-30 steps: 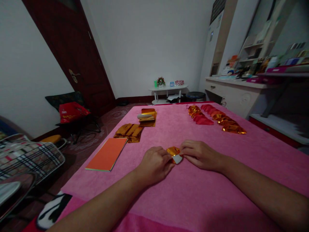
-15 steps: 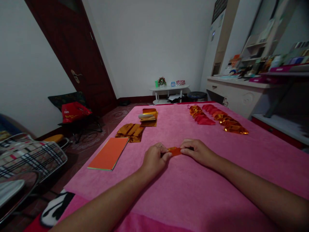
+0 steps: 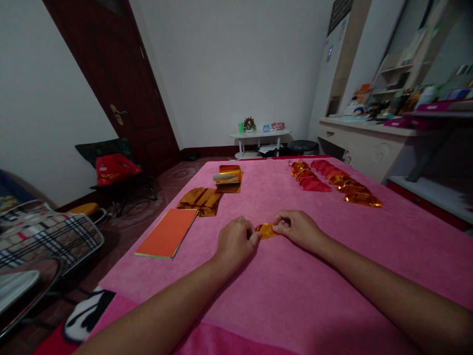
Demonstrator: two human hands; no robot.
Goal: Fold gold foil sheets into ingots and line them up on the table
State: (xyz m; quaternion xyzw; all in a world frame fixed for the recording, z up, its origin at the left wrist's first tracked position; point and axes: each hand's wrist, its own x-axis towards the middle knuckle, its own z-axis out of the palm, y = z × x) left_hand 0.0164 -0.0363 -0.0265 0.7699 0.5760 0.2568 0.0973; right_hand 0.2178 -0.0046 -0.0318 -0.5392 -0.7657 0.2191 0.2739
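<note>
A small piece of shiny gold foil paper [image 3: 267,230] lies folded between my two hands, low over the pink cloth [image 3: 295,296]. My left hand [image 3: 238,240] pinches its left end between thumb and fingers. The other end is in the closed fingertips of my right hand [image 3: 297,228]. Parts of the foil are hidden under the fingertips. To the left lie a stack of orange paper [image 3: 168,232] and a fanned pile of gold foil sheets [image 3: 201,201]. Behind these is another gold foil stack [image 3: 229,188] with a grey rounded object on it.
Two rows of folded gold and red foil pieces [image 3: 342,185] lie at the far right of the cloth. A white side table [image 3: 260,134] stands by the back wall, a chair with a red bag [image 3: 116,168] at left, and a cluttered cabinet [image 3: 364,140] at right.
The foil between my hands has turned and now shows a brighter gold face with a peaked outline. My right hand has shifted slightly left and up. The view has moved a little.
</note>
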